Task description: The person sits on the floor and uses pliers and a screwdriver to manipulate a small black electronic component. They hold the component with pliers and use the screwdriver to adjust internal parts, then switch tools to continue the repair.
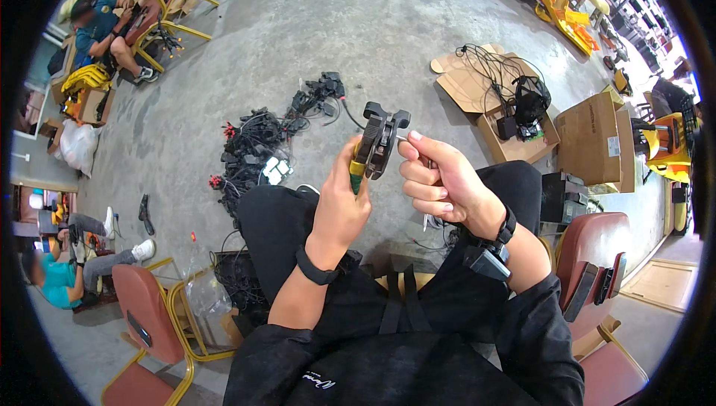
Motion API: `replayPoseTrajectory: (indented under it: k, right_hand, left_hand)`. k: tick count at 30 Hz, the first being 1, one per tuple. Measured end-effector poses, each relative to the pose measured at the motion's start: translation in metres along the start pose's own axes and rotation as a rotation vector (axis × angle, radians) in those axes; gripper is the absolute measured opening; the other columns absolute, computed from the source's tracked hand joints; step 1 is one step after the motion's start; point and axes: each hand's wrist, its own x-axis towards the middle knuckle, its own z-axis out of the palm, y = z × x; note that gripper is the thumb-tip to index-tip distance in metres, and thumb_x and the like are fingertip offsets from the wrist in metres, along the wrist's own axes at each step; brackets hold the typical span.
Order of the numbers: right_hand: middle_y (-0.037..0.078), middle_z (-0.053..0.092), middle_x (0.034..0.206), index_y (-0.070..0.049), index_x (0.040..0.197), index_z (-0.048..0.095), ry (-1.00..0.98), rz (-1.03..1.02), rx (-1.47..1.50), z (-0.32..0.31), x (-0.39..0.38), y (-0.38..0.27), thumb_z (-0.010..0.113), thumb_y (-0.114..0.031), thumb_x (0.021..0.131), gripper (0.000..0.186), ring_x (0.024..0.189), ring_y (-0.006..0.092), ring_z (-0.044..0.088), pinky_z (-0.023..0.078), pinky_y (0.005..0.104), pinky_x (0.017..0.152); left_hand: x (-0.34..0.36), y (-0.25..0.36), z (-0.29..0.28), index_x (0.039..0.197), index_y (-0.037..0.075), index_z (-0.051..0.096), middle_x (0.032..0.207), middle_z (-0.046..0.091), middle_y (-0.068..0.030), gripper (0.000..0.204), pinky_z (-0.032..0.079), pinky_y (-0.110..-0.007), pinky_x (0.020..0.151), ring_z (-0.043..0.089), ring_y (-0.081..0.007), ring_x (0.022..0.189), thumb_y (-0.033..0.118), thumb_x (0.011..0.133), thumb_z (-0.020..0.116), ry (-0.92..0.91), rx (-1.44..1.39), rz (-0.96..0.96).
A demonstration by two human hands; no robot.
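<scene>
In front of my lap, my left hand (pixel 344 208) is closed round a black plastic part (pixel 379 137) with a ridged side and a lobed upper end. A yellow-and-green piece (pixel 357 173) shows beside my left fingers at its lower end; whether it belongs to the part I cannot tell. My right hand (pixel 447 182) pinches a thin metal tool (pixel 403 138), its tip at the right side of the black part. A thin metal length also sticks out below my right fist. The tool's exact kind is hidden by my fingers.
A heap of black cables and connectors (pixel 253 145) lies on the concrete floor ahead. An open cardboard box (pixel 514 133) with cables and a taller box (pixel 589 137) stand right. Red chairs (pixel 149 313) flank me. Two other people (pixel 97 29) sit at the left.
</scene>
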Motion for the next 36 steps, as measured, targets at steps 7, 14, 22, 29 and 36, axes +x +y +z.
replayPoseTrajectory:
  k: [7, 14, 22, 29, 36]
  right_hand:
    - [-0.008, 0.022, 0.055, -0.011, 0.090, 0.047, 0.038, -0.041, -0.080, -0.001, -0.001, 0.001, 0.037, -0.032, 0.105, 0.029, 0.041, 0.0045, 0.022, 0.019, 0.0211, 0.033]
    - [-0.008, 0.021, 0.055, -0.011, 0.089, 0.047, 0.096, -0.061, -0.121, 0.000, -0.001, 0.002, 0.038, -0.033, 0.105, 0.029, 0.041, 0.0042, 0.020, 0.017, 0.0213, 0.035]
    - [-0.005, 0.036, 0.054, -0.008, 0.087, 0.049, 0.194, -0.368, -0.637, -0.006, 0.003, 0.015, 0.043, -0.028, 0.104, 0.027, 0.040, 0.0084, 0.028, 0.024, 0.0266, 0.038]
    - [0.013, 0.051, 0.060, -0.003, 0.094, 0.055, 0.470, -0.739, -1.748, -0.009, 0.008, 0.011, 0.049, -0.020, 0.100, 0.019, 0.054, 0.0166, 0.052, 0.041, 0.0309, 0.053]
    - [-0.006, 0.036, 0.058, -0.005, 0.096, 0.055, 0.202, -0.437, -0.793, -0.007, 0.012, 0.013, 0.040, -0.030, 0.105, 0.031, 0.049, 0.0042, 0.027, 0.025, 0.0233, 0.045]
  left_hand:
    - [0.000, -0.001, 0.002, 0.122, 0.000, 0.050, 0.093, 0.064, -0.0188, 0.037, 0.050, -0.037, 0.074, 0.065, -0.0329, 0.083, 0.003, 0.088, 0.062, 0.037, 0.032, -0.006]
    - [0.001, 0.004, 0.004, 0.108, 0.000, 0.055, 0.082, 0.064, -0.0159, 0.031, 0.049, -0.038, 0.065, 0.065, -0.0297, 0.071, 0.015, 0.086, 0.071, 0.114, 0.155, 0.044]
    - [-0.003, 0.016, 0.002, 0.101, -0.002, 0.057, 0.078, 0.066, -0.0135, 0.027, 0.050, -0.035, 0.063, 0.066, -0.0254, 0.069, 0.014, 0.085, 0.072, 0.046, 0.077, -0.120]
    - [0.000, 0.013, 0.000, 0.094, 0.001, 0.059, 0.077, 0.064, -0.0036, 0.014, 0.050, -0.028, 0.063, 0.063, -0.0103, 0.067, 0.008, 0.087, 0.069, -0.197, -0.309, -0.446]
    - [0.000, 0.000, 0.008, 0.096, 0.001, 0.058, 0.073, 0.062, -0.0055, 0.014, 0.047, -0.029, 0.059, 0.059, -0.0116, 0.063, 0.009, 0.088, 0.065, -0.047, -0.296, -0.346]
